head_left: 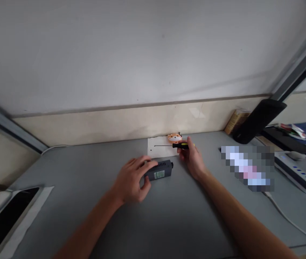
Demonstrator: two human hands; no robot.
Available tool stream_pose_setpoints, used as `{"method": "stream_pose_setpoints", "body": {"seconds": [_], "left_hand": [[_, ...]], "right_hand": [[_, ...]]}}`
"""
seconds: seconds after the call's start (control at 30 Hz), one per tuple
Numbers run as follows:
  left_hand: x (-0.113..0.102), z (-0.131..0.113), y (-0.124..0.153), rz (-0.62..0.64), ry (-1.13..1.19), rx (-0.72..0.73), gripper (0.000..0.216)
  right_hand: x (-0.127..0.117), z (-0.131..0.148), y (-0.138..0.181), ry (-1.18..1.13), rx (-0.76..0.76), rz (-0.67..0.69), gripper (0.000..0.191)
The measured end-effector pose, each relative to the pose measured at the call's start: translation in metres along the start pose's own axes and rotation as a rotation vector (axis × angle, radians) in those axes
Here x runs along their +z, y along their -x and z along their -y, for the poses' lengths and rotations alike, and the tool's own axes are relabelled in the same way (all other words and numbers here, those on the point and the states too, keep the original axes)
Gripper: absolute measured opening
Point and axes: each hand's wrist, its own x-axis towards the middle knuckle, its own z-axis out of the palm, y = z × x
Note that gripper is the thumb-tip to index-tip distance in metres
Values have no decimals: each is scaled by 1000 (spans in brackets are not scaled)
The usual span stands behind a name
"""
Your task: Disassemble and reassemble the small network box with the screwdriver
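Note:
My left hand point(134, 178) is closed around the left end of a dark grey box-shaped device point(166, 172). The device has vent slots on top, a pale green label on its front and a black knob-like part at the right end. In my right hand point(193, 160) is a screwdriver point(179, 145) with a black and yellow handle, its thin shaft pointing left. Below the shaft lies a white sheet of paper point(158, 151) with a small dark speck point(151, 150) on it. A dark bit shows at the screwdriver's tip, too small to make out.
An orange animal-face case point(175, 138) sits behind the screwdriver. On the right are a blurred-out screen point(246, 168), a black cylinder point(259, 120), a small box point(236, 120) and a power strip point(301, 172). A black tablet-like slab point(10, 212) lies at the left.

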Motion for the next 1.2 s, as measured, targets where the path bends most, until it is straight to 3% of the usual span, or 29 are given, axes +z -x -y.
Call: {"method": "stream_pose_setpoints", "body": {"seconds": [0.1, 0.27, 0.4, 0.5, 0.9, 1.2], "left_hand": [[0, 2, 1, 2, 93, -81, 32], [12, -1, 2, -106, 349, -265, 9], [20, -4, 2, -60, 526, -461, 8], [23, -3, 3, -52, 606, -494, 10], [29, -2, 0, -49, 609, -624, 22], [30, 1, 0, 47, 500, -651, 30]], "right_hand": [[-2, 1, -4, -85, 33, -25, 55], [-7, 9, -8, -133, 45, -55, 54], [-15, 16, -12, -137, 32, -122, 54], [-21, 17, -16, -139, 3, -142, 51], [-26, 18, -18, -219, 33, -139, 45], [-27, 24, -19, -233, 108, -142, 35]]}}
